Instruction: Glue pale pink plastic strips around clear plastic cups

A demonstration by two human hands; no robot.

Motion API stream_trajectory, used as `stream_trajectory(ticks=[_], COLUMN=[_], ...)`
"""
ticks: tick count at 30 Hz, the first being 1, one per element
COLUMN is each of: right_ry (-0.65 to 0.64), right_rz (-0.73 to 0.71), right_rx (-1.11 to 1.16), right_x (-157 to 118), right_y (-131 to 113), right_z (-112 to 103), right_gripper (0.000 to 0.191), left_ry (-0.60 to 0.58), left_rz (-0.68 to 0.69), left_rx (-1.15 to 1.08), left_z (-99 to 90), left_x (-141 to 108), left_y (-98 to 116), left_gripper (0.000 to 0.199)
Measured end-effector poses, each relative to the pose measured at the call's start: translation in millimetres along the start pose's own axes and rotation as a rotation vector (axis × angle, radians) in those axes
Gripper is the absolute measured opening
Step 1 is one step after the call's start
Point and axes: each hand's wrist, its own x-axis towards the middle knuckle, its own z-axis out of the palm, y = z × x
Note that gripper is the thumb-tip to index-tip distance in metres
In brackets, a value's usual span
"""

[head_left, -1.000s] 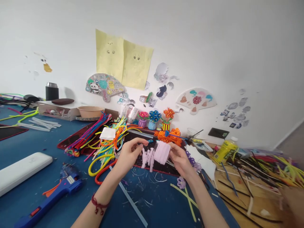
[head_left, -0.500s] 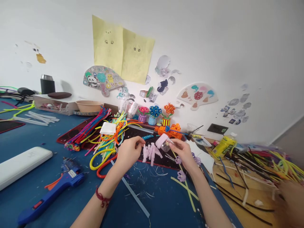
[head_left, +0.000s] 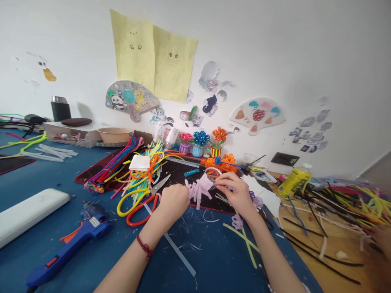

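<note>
A: Where is the cup (head_left: 210,178) kept?

B: It is held up between the hands, and much nearer to the right hand (head_left: 234,192). Its rim is pinched by the right thumb and fingers. The left hand (head_left: 175,199) is set apart from it, to the other side.

A: Which way is the cup pointed?

B: It is tipped. Its open end is turned up, and its lilac wrap (head_left: 205,182) is turned down toward the strips (head_left: 198,196). The long line of the cup is slanted, so the wrap is aimed a bit toward the left hand.

A: Is anything gripped by the left hand?

B: That cannot be told. The fingers are curled in like a fist, and the tips are hidden. The near ends of the strips are partly covered by it.

A: What are the things made of?

B: The cup is round and see-through, like clear plastic. Orange can be seen through it. The wrap looks soft and fuzzy, and so do the short, thin strips, which are bunched side by side.

A: What else is seen nearby?

B: Hard, pointed scissors (head_left: 160,184) are laid beyond the left hand, with the blades spread a little. A smooth blue glue gun (head_left: 71,246) is placed on the counter (head_left: 220,254), well off to the left. Curly purple flowers (head_left: 237,221) are left just below the right hand.
</note>
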Motion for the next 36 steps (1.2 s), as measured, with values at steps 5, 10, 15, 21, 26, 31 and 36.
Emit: stream_trajectory(ticks=[5,10,15,21,26,31,36], right_ry=[0.057,0.044,0.008,-0.098,-0.164,-0.144,-0.159], right_rz=[-0.053,-0.066,-0.037,-0.022,-0.036,-0.035,-0.063], right_rx=[-0.050,-0.075,-0.099,-0.122,-0.143,-0.167,-0.182], right_x=[-0.7,0.8,1.1,-1.3,-3.5,-2.8,-3.7], right_y=[-1.2,-1.6,1.8,4.2,5.0,4.3,5.2], right_z=[-1.7,-3.0,-2.9,8.4,17.5,13.0,15.3], right_gripper=[0.020,0.019,0.019,0.015,0.015,0.016,0.015], left_ry=[0.008,0.072,0.100,0.018,-0.034,-0.020,-0.009], left_rz=[-0.019,-0.050,-0.020,0.103,0.139,0.114,0.086], left_rx=[-0.038,-0.190,-0.525,-1.076,-1.347,-1.483,-1.489], left_z=[-1.8,-5.6,-8.2,-18.6,-23.7,-20.5,-19.5], left_x=[-0.6,-1.8,0.6,-0.8,-5.9,-3.2,-3.4], left_y=[3.6,3.3,-0.8,-5.2,-8.0,-9.7,-10.1], left_gripper=[0.018,0.020,0.014,0.016,0.026,0.037,0.033])
